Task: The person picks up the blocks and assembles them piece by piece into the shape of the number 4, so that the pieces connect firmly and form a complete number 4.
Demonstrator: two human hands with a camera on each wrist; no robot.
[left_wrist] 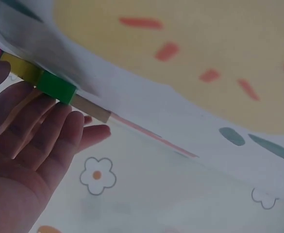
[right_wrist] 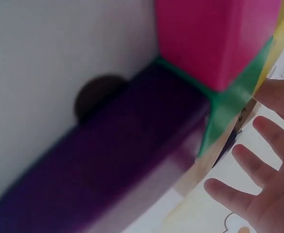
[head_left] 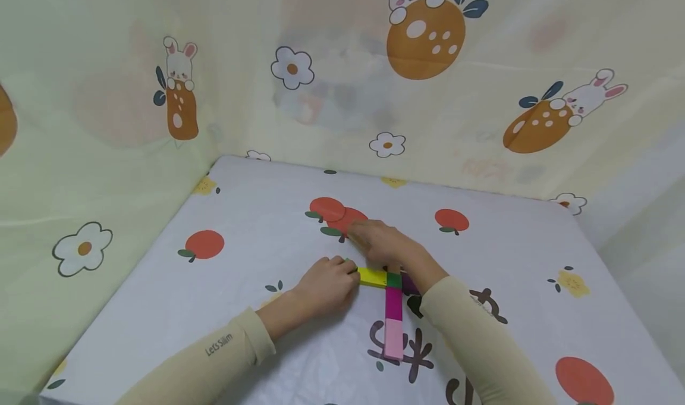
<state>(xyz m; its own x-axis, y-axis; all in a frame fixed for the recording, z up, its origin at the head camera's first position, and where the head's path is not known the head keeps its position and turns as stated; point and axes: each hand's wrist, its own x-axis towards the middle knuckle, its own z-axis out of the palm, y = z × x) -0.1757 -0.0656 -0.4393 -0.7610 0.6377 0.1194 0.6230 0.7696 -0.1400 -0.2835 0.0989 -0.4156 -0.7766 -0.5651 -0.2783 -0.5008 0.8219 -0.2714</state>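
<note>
Colored blocks lie on the table in a cross. A green middle block [head_left: 394, 281] joins a yellow block [head_left: 372, 277], a dark purple block [right_wrist: 132, 131], a magenta block [head_left: 393, 304] with a pink block [head_left: 393, 339] below it, and a wood-colored block [head_left: 393, 268] partly hidden by my right hand. My left hand [head_left: 327, 283] is at the yellow block's left end, its fingers curled against another green block [left_wrist: 57, 87], the thumb by the yellow one. My right hand [head_left: 377, 241] reaches over the far side, fingers extended, holding nothing that I can see.
A white cloth printed with red fruit [head_left: 204, 244], flowers and dark lettering covers the table [head_left: 257, 214]. Pale curtains [head_left: 230, 84] with rabbit prints stand along the back and left edges.
</note>
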